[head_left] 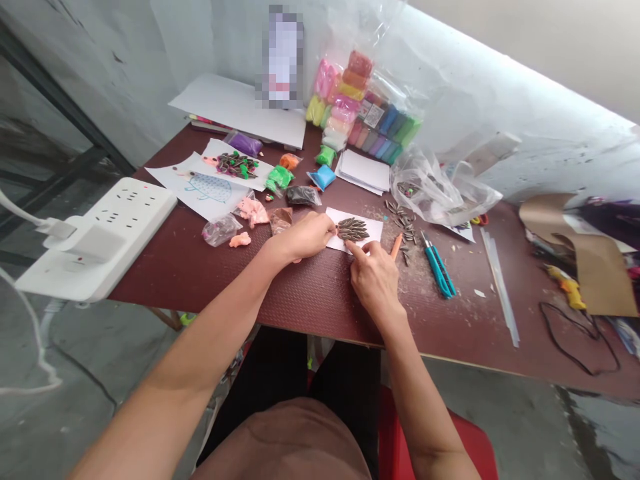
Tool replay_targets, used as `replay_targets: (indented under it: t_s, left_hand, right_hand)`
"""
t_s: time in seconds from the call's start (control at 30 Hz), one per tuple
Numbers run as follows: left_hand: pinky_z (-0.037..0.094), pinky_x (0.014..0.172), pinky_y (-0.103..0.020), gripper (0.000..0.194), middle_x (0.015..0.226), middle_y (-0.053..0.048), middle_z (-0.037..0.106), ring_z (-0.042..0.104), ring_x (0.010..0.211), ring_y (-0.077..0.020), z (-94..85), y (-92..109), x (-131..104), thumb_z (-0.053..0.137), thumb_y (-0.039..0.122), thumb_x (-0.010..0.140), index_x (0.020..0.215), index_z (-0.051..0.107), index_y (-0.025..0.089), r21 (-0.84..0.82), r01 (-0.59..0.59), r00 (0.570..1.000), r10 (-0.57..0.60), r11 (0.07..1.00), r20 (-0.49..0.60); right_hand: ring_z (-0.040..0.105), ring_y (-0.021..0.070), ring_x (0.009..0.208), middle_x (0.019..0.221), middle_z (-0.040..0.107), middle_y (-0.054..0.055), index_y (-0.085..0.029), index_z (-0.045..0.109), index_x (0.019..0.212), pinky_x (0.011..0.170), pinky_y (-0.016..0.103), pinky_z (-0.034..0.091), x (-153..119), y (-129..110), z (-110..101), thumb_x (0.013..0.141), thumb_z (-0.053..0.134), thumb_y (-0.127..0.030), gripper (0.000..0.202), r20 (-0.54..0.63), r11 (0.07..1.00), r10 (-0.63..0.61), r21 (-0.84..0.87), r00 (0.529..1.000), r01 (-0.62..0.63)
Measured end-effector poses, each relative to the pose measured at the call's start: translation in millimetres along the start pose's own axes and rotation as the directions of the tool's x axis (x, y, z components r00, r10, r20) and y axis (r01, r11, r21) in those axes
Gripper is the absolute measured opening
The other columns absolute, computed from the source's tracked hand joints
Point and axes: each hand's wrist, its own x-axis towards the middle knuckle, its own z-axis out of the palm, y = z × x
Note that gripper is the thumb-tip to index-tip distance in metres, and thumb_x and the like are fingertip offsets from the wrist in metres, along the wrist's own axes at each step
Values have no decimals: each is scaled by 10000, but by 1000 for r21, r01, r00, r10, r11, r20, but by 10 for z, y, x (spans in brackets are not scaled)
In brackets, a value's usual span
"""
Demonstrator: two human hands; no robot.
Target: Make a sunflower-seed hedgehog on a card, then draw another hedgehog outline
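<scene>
A small white card (377,230) lies at the middle of the table, bearing a fan of dark striped seeds (353,229). My left hand (313,235) is closed at the card's left end, fingertips pinched beside the seeds; what they hold, if anything, is hidden. My right hand (375,273) has its index finger stretched onto the card's lower edge, the other fingers bent. Beside it an orange pointed stick (397,247) shows, its lower end hidden by the hand. Loose seeds (407,227) lie to the right, near a teal utility knife (439,267).
Left are a power strip (95,240), a hedgehog drawing (210,189), a seed-covered card (237,167) and pink clay (253,210). Behind lie bagged clay packs (345,100) and paper slips (363,171). Right are a plastic bag (440,187), glue sticks (500,287) and a yellow glue gun (567,287).
</scene>
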Motion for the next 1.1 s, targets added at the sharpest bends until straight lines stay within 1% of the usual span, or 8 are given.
replay_targets:
  t_s: [0.33,0.5,0.6,0.7,0.77,0.83,0.97,1.1]
  left_hand:
    - [344,386,-222,360,611,-28,633,477,336,-103,-15,23,-17,437,218,1038,1137,769,123,-29,7,1000,-7,1000,0]
    - [424,499,-231,294,600,-16,625,519,429,-117,-30,81,-42,488,166,993,1067,768,113,-71,-18,999,15,997,-45]
    - [489,619,-244,285,678,-22,662,613,592,-147,-36,83,-18,454,157,992,1052,732,127,-207,-76,976,30,975,-216]
    - [511,730,-268,237,852,-59,707,650,808,-177,-32,1,60,452,167,990,919,678,149,-272,-150,882,5,950,-471]
    - [506,688,-266,193,857,-58,687,631,779,-172,-27,-78,116,466,185,993,906,637,162,-365,-149,846,-73,919,-529]
    - [497,655,-254,133,851,-39,664,608,717,-148,-23,-140,150,496,107,939,957,609,176,-473,-143,855,-132,869,-501]
    - [520,659,-240,265,916,-50,665,628,699,-115,-24,-156,141,436,-42,860,922,578,173,-582,-107,897,-174,806,-406]
    - [533,555,-224,239,868,-48,690,660,607,-106,-22,-95,118,419,-14,909,966,563,168,-682,-131,908,-189,719,-374]
  right_hand:
    - [600,216,824,1035,675,112,-271,707,1342,906,437,462,-14,-2,-50,989,442,-128,464,25,1000,19,17,1000,-20]
    - [605,218,837,1044,680,121,-263,719,1320,889,419,457,-4,-15,-56,988,451,-131,447,21,1000,-8,-20,1000,8]
    - [620,206,820,1008,707,97,-255,714,1324,860,379,460,-43,5,-48,969,471,-118,451,-17,998,16,53,1000,-16]
    - [634,212,823,980,723,93,-217,728,1281,818,351,463,-103,49,-36,979,472,-138,403,-45,990,72,127,996,-65]
    - [637,224,857,1000,724,109,-182,743,1211,797,341,460,-129,104,-35,991,486,-173,339,-72,982,128,150,989,-116]
    - [628,236,878,1003,715,126,-160,752,1140,784,340,448,-132,172,-45,990,505,-194,291,-99,975,192,133,976,-178]
    - [580,254,862,964,683,150,-151,765,959,765,361,407,-97,258,-65,988,493,-181,275,-48,978,210,-4,977,-210]
    - [552,261,882,985,669,159,-151,759,909,777,369,384,-100,214,-39,971,475,-132,292,-27,982,168,-86,985,-170]
